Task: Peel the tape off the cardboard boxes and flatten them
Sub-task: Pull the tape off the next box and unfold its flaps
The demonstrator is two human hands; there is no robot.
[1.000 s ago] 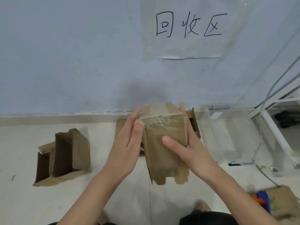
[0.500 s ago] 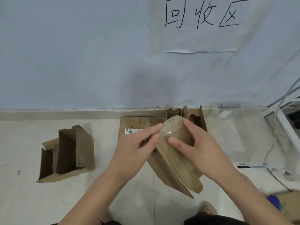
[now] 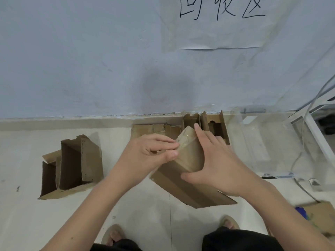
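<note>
So the cardboard box (image 3: 188,171) was held up off the floor (image 3: 126,214), out in front of the person's knees, tilted so its taped end pointed up and away toward the wall (image 3: 90,60). The clear tape (image 3: 185,140) was wrapped over that far top end, shiny and a bit crinkled.

The right hand (image 3: 215,163) was clamped around the box body, thumb on the near face and fingers (image 3: 199,131) wrapped over the far right edge, basically just steadying it. The left hand (image 3: 150,153) had its thumb and forefinger pinched together right at the left edge of the tape, looks like it had just caught a corner of it, though I can't tell if any was lifted yet.

My read: this was the peel-start step. Next move probably needs a steady pull across the top while the right hand keeps the box from twisting.

Compared with half a second earlier, the box had swung lower and more sideways, and the left fingers had closed in tighter on the tape edge. The view had dipped too, showing feet in sandals (image 3: 112,236).

Around it: two opened boxes (image 3: 72,165) stood on the floor to the left, more cardboard (image 3: 204,124) sat against the wall behind, a clear plastic bin (image 3: 262,142) to the right, and a handwritten paper sign (image 3: 221,24) on the wall.
</note>
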